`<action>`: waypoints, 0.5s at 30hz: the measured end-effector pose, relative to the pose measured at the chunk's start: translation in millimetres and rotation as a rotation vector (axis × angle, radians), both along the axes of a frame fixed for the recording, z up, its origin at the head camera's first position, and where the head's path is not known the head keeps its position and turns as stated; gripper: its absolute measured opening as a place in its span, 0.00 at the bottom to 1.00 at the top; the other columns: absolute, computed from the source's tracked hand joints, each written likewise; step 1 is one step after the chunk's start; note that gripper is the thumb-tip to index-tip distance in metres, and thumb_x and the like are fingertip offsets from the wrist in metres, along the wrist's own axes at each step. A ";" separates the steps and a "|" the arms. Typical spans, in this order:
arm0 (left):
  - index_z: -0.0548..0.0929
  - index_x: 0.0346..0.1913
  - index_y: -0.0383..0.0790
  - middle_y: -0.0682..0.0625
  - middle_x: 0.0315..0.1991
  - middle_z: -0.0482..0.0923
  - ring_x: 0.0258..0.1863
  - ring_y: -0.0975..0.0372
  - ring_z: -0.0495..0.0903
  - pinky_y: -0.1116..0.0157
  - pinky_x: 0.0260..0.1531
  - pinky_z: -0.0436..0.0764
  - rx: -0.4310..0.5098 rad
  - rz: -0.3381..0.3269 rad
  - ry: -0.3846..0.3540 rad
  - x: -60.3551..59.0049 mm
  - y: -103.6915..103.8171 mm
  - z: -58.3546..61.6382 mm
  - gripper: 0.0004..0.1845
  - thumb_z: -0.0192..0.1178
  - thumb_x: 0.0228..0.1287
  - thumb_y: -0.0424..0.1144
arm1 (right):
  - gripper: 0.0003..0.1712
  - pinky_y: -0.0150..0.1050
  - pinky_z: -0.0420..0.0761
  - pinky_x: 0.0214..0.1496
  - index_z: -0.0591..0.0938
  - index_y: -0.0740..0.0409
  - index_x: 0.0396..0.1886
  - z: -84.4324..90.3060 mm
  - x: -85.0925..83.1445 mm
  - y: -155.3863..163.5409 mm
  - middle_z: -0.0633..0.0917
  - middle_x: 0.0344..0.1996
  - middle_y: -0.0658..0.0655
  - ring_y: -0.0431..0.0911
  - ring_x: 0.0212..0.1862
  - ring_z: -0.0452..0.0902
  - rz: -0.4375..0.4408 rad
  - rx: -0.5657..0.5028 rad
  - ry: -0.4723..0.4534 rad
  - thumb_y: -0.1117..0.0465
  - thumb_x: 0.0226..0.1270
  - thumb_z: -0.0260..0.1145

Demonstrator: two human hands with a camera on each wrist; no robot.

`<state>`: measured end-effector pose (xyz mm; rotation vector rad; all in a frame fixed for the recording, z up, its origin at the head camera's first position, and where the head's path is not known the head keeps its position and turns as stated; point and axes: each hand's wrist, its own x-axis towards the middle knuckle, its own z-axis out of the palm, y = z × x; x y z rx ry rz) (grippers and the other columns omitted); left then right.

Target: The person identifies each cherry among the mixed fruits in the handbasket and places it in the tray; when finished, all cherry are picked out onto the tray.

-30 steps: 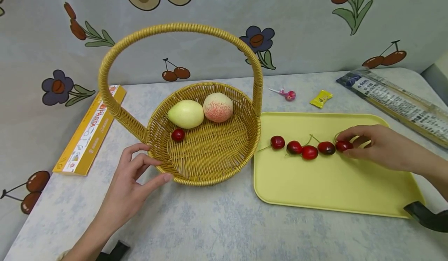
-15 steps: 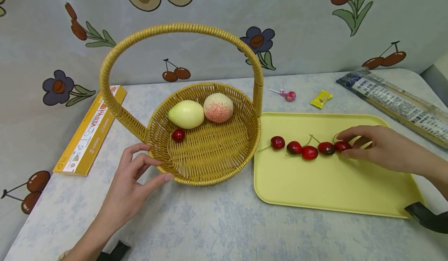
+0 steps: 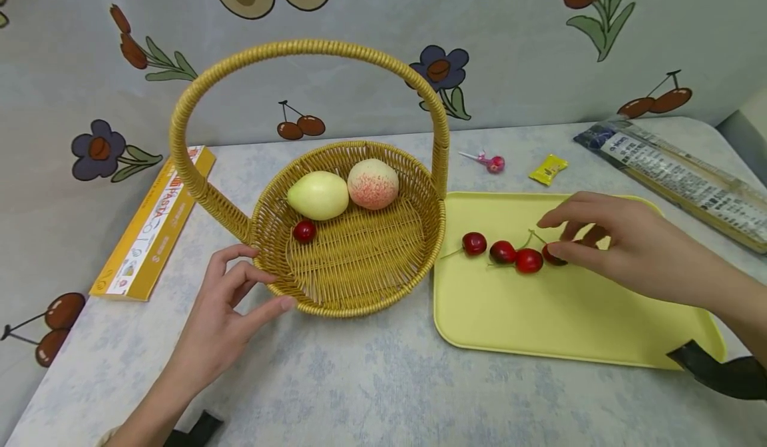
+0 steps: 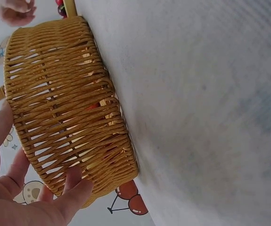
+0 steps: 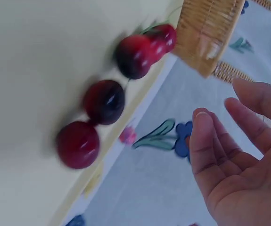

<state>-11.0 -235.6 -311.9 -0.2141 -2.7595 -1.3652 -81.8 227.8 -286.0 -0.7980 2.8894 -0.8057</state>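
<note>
A round wicker basket (image 3: 359,260) with a tall handle holds a green pear (image 3: 317,195), a pink-speckled peach (image 3: 373,184) and a dark red cherry (image 3: 304,231). My left hand (image 3: 224,317) holds its near-left rim, with thumb and fingertips at the edge; in the left wrist view some fingers (image 4: 74,188) lie along the woven outer wall. Above the yellow tray (image 3: 569,320) hovers my right hand (image 3: 617,247), fingers apart and nothing between them. Under it runs a row of several cherries (image 3: 530,260); the rightmost cherry (image 5: 78,144) shows only in the right wrist view.
Behind the tray lie a lollipop (image 3: 495,164) and a yellow wrapped candy (image 3: 548,169). A long plastic package (image 3: 677,174) sits at the back right. On the left is a yellow pasta box (image 3: 152,227). A patterned cloth (image 3: 359,7) hangs behind the table.
My right hand, earlier with its fingers at the rightmost cherry, has released it and moved left and slightly up. The left hand and basket stay where they were.
</note>
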 end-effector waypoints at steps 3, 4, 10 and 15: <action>0.80 0.39 0.36 0.45 0.63 0.58 0.64 0.49 0.65 0.82 0.58 0.66 -0.004 0.003 -0.003 -0.4 0.0 0.0 0.12 0.73 0.58 0.34 | 0.17 0.31 0.83 0.31 0.84 0.51 0.48 11.1 -3.6 -21.7 0.82 0.40 0.42 0.36 0.37 0.77 0.082 -0.042 -0.001 0.66 0.60 0.74; 0.80 0.39 0.36 0.45 0.63 0.58 0.64 0.49 0.64 0.82 0.58 0.66 -0.006 0.004 -0.002 -0.5 -0.2 0.1 0.12 0.73 0.58 0.34 | 0.16 0.32 0.83 0.31 0.84 0.50 0.48 14.9 -5.2 -29.1 0.82 0.41 0.43 0.36 0.38 0.77 0.107 -0.057 -0.010 0.65 0.61 0.74; 0.80 0.39 0.36 0.45 0.63 0.58 0.64 0.49 0.65 0.82 0.58 0.66 -0.005 0.003 -0.005 -1.4 0.1 0.4 0.12 0.73 0.58 0.34 | 0.14 0.33 0.82 0.30 0.84 0.51 0.49 34.7 -13.7 -76.9 0.81 0.41 0.44 0.36 0.38 0.77 0.248 -0.118 -0.016 0.64 0.65 0.71; 0.80 0.39 0.35 0.45 0.63 0.58 0.64 0.49 0.64 0.83 0.58 0.65 -0.003 0.007 -0.013 -1.1 -0.1 0.5 0.12 0.73 0.58 0.35 | 0.14 0.35 0.81 0.35 0.85 0.51 0.51 45.7 -20.3 -119.7 0.81 0.44 0.46 0.38 0.40 0.75 0.349 -0.069 0.012 0.63 0.66 0.70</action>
